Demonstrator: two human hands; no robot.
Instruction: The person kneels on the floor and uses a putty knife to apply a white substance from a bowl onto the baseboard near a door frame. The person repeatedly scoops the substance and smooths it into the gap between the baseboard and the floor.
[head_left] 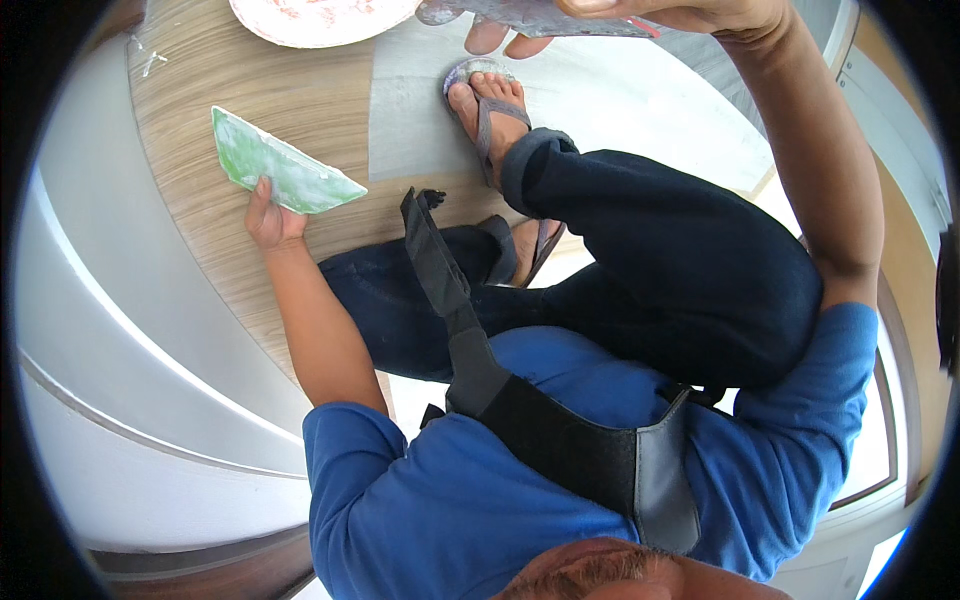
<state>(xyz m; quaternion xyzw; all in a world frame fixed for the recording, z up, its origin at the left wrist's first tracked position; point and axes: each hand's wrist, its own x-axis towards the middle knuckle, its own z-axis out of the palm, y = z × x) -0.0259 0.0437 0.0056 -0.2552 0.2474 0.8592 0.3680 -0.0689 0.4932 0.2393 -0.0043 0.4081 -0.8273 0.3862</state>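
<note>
Wood-grain floor, person seated, each hand gripping a flat tool.

Nearest the camera, a blue shirt crossed by a black chest strap [560, 440]; both bare forearms run outward from it. Left arm extends straight, wrist level, left hand [268, 218] resting on the wood-grain floor [300, 100], fingers closed around the lower edge of a green-smeared wedge-shaped scraper [280, 165], whose point lies away from the grip toward the knees. Beyond the grip, dark trousers and a foot in a grey sandal [490, 110]. Right arm is bent at the elbow and reaches farthest, right hand [640, 12] partly cut by the frame edge, fingers clamped around a grey flat trowel blade [540, 15]. Just beside that blade, on the floor, sits a round white plate [320, 20] with reddish smears.
</note>
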